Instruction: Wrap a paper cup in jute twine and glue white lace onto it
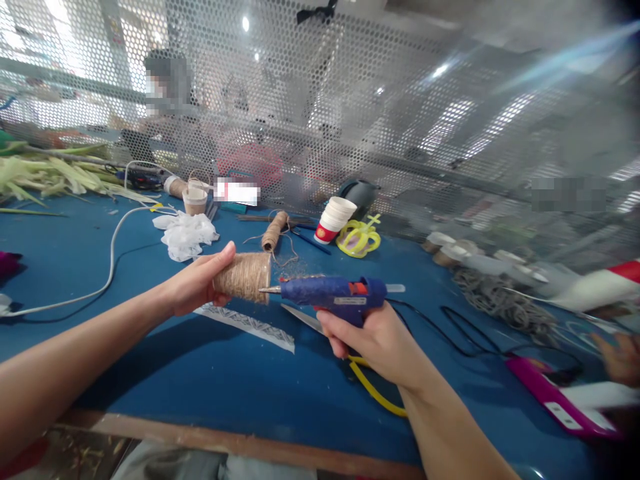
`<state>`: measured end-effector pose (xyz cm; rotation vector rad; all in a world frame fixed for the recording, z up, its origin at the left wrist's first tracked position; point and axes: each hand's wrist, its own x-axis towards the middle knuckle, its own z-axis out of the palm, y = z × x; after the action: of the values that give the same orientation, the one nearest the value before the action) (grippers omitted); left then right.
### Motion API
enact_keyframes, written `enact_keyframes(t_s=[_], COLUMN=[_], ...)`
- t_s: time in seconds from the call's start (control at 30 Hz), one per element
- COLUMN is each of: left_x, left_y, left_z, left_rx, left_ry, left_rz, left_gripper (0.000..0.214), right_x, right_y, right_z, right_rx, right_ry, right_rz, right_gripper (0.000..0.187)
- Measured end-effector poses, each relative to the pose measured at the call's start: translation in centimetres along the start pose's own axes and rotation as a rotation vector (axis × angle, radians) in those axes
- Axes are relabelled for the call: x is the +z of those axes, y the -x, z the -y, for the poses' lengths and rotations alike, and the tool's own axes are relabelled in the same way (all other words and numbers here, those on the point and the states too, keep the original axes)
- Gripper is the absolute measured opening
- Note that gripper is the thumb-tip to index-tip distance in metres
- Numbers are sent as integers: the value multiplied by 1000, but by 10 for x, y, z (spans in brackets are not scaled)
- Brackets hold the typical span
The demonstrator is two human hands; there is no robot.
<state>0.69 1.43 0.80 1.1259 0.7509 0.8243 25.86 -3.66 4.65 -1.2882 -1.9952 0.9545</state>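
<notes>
My left hand (205,283) grips a twine-wrapped cup (245,277) lying on its side in the air, its end facing right. In my right hand (370,333) is a blue hot glue gun (330,292), a clear glue stick poking out of its back. The metal nozzle meets or nearly meets the twine near the cup's right end; I cannot tell if they touch. Below them a strip of patterned lace ribbon (250,327) lies on the blue table (215,387). Scissors (377,387) with yellow handles lie partly hidden behind my right hand.
Behind are a twine spool (275,230), stacked paper cups (334,220), a yellow crown-shaped piece (358,238) and a crumpled white plastic bag (186,233). A magenta power strip (560,400) and grey cord (505,303) lie right, near another person's hand (620,357). Perforated metal screen (300,100) stands behind.
</notes>
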Motion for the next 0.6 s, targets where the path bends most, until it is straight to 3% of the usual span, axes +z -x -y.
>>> enact_keyframes(t_s=[0.17,0.33,0.6], left_x=[0,-1,-3], left_y=[0,2,2], left_z=[0,3,5], left_rx=[44,133,148], left_ry=[-63,-225,-348], left_rz=[-17,-57,-92], left_gripper=[65,51,48], right_x=[0,1,3], right_y=[0,-1,-3], right_z=[1,3,1], right_rx=[1,-9,31], right_ry=[-13,-94,-19], right_rz=[1,-92,-100], right_gripper=[26,29,32])
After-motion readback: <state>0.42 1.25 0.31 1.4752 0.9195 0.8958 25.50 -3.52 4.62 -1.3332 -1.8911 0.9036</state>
